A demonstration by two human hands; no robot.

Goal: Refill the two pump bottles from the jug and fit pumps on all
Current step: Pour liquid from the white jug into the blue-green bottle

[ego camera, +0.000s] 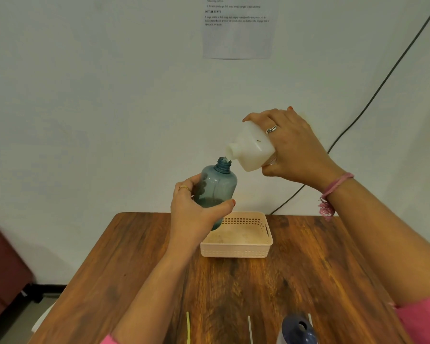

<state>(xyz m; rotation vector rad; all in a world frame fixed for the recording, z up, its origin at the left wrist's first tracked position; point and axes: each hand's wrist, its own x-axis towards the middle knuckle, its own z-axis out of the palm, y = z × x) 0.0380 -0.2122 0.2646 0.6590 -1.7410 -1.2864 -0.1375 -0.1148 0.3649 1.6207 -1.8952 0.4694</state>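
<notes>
Above the peach basket (236, 249) on the counter (144, 264): left hand (194, 209) gripping blue bottle (217, 187), right hand (291, 147) gripping tilted white jug (251, 151), spout at bottle mouth.

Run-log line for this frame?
step: pouring | left hand: grips blue bottle | right hand: tilts white jug | basket: on table

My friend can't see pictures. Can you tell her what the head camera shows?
A person's right hand tips a white jug so its spout meets the open neck of a blue-grey bottle gripped in the left hand, above a wooden table. A peach basket sits behind.
</notes>
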